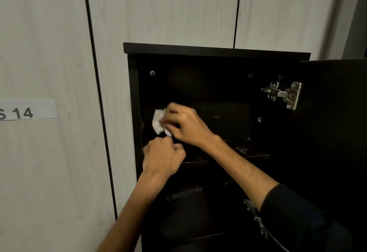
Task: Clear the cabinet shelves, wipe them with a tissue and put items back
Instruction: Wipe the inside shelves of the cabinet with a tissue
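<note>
I am looking at pale wood-grain wall panels (178, 9) filling the background, with dark vertical seams (95, 68) running between them. A white label (27, 110) reading "S 14" is sticking to the left panel, partly cut by the frame edge. At the far right a grey strip (357, 13) is leaning along the edge; I cannot tell what it is.

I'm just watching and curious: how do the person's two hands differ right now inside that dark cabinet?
The right hand holds a crumpled white tissue against the cabinet's left inner wall; the left hand shows no tissue. The right hand sits higher, above the shelf edge; the left hand is lower, fingers curled, at that shelf's front. The right arm wears a dark sleeve; the left forearm is bare. Both reach inside.
</note>
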